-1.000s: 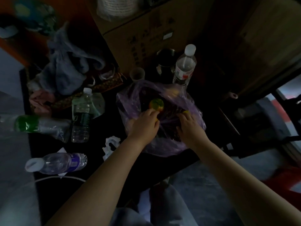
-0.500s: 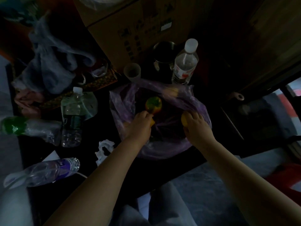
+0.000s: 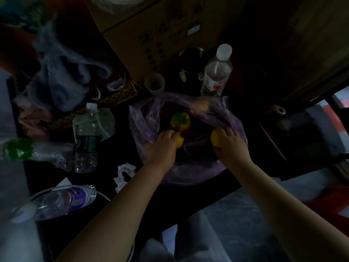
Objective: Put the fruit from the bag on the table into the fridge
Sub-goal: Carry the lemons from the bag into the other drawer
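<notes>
A: Entry, head view, dim light. Purple bag (image 3: 186, 140) lies open on the dark surface (image 3: 105, 174), mouth upward. Both hands are inside it.

B: State of each hand?

A: Left hand (image 3: 163, 146) curled around a small yellow fruit (image 3: 179, 141); only its end shows past the fingers. Right hand (image 3: 231, 143) closed over a second yellow fruit (image 3: 215, 138), thumb side toward the bag's centre. Both grips look closed on fruit, though the undersides are hidden.

B: What is left in the bag?

A: One red-green round fruit (image 3: 180, 121), just beyond the left hand's fingertips, touching or nearly so; cannot tell which. A pale shape under the plastic at the far rim (image 3: 200, 106) may be another fruit; too blurred to confirm.

B: Key relation for the next move?

A: The red-green fruit lies away from the body, between the hands but much nearer the left. It is round, no long axis to align with. Judgement: both hands are occupied, so it likely waits for a second trip. Fridge not in view.

B: Hazards?

A: Upright water bottle (image 3: 216, 72) and cup (image 3: 154, 84) stand just behind the bag.
</notes>
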Motion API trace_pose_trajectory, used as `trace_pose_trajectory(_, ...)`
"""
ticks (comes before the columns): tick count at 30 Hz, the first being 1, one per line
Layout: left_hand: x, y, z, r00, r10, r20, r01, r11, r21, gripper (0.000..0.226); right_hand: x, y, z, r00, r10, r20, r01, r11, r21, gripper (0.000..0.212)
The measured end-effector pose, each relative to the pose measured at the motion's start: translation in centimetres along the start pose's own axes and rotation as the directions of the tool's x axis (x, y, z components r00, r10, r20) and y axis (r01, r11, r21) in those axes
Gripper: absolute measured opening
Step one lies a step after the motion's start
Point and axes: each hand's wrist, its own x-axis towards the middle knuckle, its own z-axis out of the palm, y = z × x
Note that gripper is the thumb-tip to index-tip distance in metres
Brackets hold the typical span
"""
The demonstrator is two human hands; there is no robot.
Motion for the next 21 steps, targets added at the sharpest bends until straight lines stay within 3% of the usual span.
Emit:
trace_pose_trajectory(6,-1.8,1.2,-2.3,0.982,0.132,-0.138,-0.148,0.983,-0.108,0.053,-1.9,-2.2,-1.0,0.996,-0.008,-0.084,0.012,0.999,0.049,0.067)
trace_pose_trajectory(13,-7.1,0.2,-4.2,0.905,0.273,-0.326,-0.34,0.925,-0.169,0.056,-7.7,-6.7,-1.1,0.951,0.054,-0.304,-0.009,0.989,0.148,0.063)
trace_pose_trajectory(21,-16.7,-3.9,-5.0,0.815,0.444,-0.373,-0.527,0.835,-0.159,0.054,-18.5,-14.2,1.3,0.86,0.118,-0.497,-0.004,0.974,0.226,0.061)
